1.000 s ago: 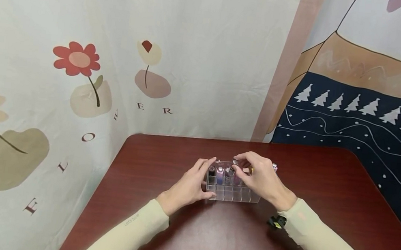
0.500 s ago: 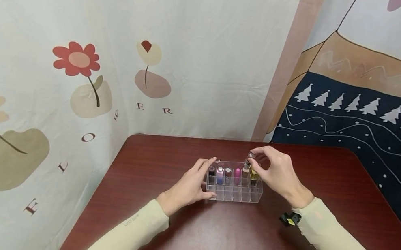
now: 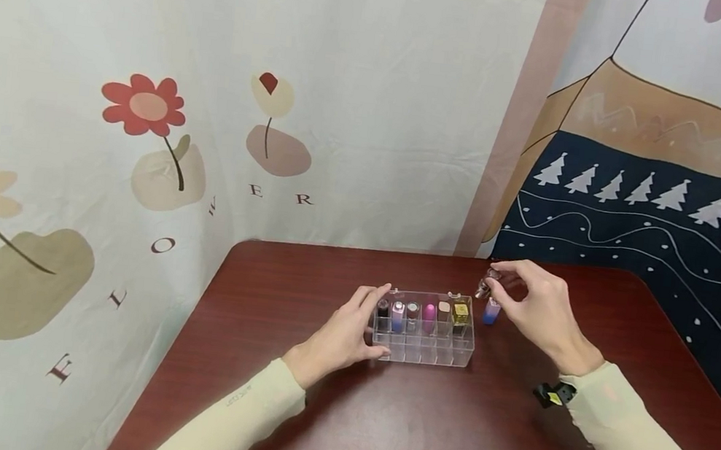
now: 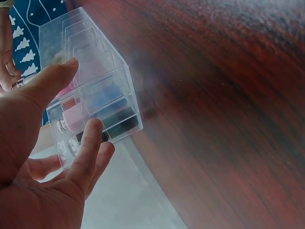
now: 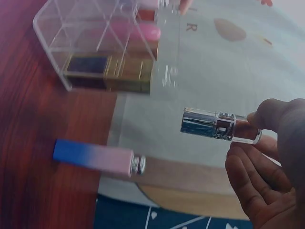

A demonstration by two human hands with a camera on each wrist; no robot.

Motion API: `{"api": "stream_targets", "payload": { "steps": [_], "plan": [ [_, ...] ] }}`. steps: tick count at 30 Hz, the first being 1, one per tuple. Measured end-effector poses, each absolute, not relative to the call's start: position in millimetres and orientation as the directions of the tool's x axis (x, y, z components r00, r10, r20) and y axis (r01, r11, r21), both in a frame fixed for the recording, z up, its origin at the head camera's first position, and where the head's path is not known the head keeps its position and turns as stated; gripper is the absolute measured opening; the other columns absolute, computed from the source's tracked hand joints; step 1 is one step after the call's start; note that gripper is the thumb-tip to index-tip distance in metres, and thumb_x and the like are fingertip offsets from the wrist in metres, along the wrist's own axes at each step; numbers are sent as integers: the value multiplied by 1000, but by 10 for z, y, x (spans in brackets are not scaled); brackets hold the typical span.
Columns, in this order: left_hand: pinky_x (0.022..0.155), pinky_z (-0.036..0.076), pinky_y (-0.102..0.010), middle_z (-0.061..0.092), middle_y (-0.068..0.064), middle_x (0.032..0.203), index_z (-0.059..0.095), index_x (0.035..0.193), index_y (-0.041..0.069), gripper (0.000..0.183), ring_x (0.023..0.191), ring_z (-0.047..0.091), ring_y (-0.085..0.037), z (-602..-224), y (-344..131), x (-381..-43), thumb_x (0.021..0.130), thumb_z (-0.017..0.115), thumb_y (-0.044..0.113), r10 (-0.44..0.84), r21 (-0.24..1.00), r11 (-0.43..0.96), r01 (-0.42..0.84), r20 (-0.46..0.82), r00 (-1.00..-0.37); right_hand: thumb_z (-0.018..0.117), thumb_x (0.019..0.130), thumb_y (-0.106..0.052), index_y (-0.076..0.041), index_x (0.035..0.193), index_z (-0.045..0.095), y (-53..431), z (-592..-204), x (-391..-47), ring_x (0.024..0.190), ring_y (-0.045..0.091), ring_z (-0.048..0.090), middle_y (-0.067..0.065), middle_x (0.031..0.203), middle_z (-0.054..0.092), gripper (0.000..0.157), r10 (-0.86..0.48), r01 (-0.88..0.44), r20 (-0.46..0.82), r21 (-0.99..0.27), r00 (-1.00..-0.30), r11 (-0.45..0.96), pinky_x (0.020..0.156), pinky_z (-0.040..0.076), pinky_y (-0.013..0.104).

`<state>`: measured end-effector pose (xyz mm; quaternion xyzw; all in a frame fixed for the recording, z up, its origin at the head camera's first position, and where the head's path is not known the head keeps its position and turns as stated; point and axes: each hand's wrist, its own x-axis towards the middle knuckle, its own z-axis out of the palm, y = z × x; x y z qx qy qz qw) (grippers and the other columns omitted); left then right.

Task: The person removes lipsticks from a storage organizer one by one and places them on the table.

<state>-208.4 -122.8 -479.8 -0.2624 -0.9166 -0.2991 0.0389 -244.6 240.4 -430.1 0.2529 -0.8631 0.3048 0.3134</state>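
A clear compartmented lipstick organizer (image 3: 429,351) stands on the table, with several lipsticks upright in its back row. My left hand (image 3: 337,334) grips its left end, thumb at the front and fingers at the back. To the right of the organizer, my right hand (image 3: 539,311) pinches a small lipstick (image 5: 205,123) by one end, between thumb and fingers, in the air. Its silver end points away from the hand in the right wrist view. Just below it, a pink-to-blue lipstick tube (image 3: 491,313) stands on the table. The organizer's front-row compartments hold nothing visible.
In the rightmost back compartment sits a gold-topped lipstick (image 3: 460,313), near a bright pink one (image 3: 429,318). The reddish-brown table (image 3: 302,277) ends at a printed curtain (image 3: 373,109) behind.
My right hand has moved from above the organizer to its right side, carrying the small silver lipstick. My left hand keeps its hold on the organizer's left end.
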Motion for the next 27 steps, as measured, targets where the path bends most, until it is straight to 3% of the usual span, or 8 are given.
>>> {"api": "stream_targets", "payload": {
  "steps": [9,15,27],
  "plan": [
    [93,73,-30,54,-19,161,35,181,8,119,91,86,-20,-4797,-1226,-2078,86,107,15,458,544,673,501,226,-860,96,89,5,-1,122,84,2629,-4332,-2527,82,26,79,12,100,84,35,-210,-604,718,-349,-664,717,86,45,-4],
    [93,72,-29,54,-19,161,35,181,9,119,91,84,-18,-4801,-1225,-2084,86,107,15,458,534,679,503,226,-859,95,90,6,0,124,83,2742,-4372,-2545,84,32,78,14,103,84,36,-189,-578,700,-374,-689,725,91,38,-10],
    [94,73,-30,54,-18,162,35,181,10,119,93,85,-18,-4813,-1227,-2089,86,107,17,454,533,683,498,224,-862,93,95,-2,0,125,83,2886,-4529,-2601,84,34,82,18,104,84,31,-167,-511,633,-411,-756,754,87,38,-9]
  ]
}}
